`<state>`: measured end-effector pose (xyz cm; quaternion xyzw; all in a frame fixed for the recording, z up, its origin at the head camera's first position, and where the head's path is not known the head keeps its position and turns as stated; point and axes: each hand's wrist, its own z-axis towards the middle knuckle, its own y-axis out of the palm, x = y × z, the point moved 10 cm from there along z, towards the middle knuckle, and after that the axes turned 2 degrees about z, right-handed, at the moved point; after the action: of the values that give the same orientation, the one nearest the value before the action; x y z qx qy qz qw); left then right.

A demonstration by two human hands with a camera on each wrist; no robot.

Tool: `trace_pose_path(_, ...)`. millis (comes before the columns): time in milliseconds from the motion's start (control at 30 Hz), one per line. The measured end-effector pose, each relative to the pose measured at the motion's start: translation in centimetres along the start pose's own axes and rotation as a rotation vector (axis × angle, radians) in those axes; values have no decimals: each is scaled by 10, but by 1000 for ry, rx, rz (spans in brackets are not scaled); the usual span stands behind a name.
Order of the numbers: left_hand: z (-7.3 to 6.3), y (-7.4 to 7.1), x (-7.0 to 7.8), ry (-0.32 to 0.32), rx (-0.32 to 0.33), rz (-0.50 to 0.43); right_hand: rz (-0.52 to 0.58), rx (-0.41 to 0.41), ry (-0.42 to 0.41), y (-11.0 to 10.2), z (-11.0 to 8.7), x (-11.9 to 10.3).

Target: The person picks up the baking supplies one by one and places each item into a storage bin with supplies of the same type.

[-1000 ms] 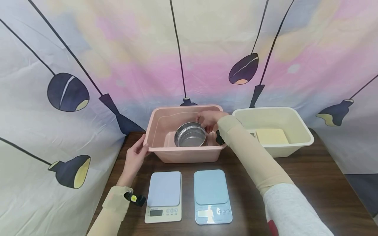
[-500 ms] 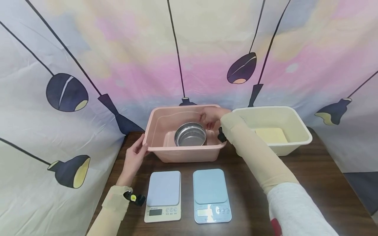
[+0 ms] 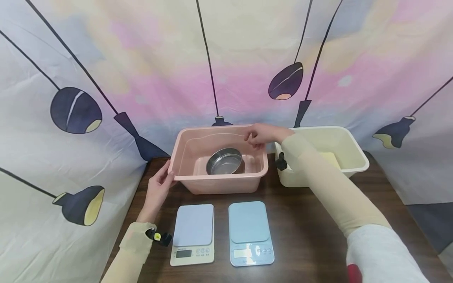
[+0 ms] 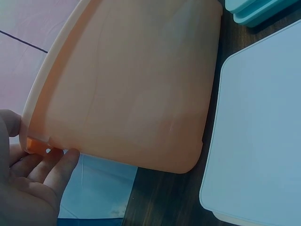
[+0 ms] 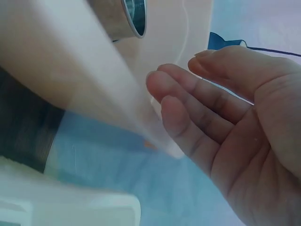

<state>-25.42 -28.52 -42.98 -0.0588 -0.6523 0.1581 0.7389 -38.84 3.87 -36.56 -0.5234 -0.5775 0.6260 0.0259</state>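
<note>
Left hand point(image 3: 158, 192) grips pink basin's point(image 3: 217, 184) left rim; empty right hand point(image 3: 264, 134) hangs over far-right corner, clear of metal pan point(image 3: 226, 161).

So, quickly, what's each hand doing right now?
Left hand: holding the pink tub by its rim.
Right hand: open, fingers loosely bent, holding nothing.

The right hand point(image 3: 262, 135) is now higher and farther from the metal pan point(image 3: 224, 162), over the right end of the pink tub point(image 3: 219, 184); the pan leans differently, and the sleeve point(image 3: 334, 186) hides more of the yellow block point(image 3: 330, 158).
</note>
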Motion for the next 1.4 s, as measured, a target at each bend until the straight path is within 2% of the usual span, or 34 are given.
trace_pose_path(300,1,-1,-3,-18,-2,1,47,93,-52,-22,-31,1)
trace_pose_path(667,1,3,-6,-27,-3,-13,-6,151,-87,-33,-75,9)
trace_pose_path(1033,0,6,-3,-10,10,-28,-19,209,-14,-38,-131,35)
trace_pose_path(1400,-2,8,0,5,9,-35,-45,310,23,-49,-180,59)
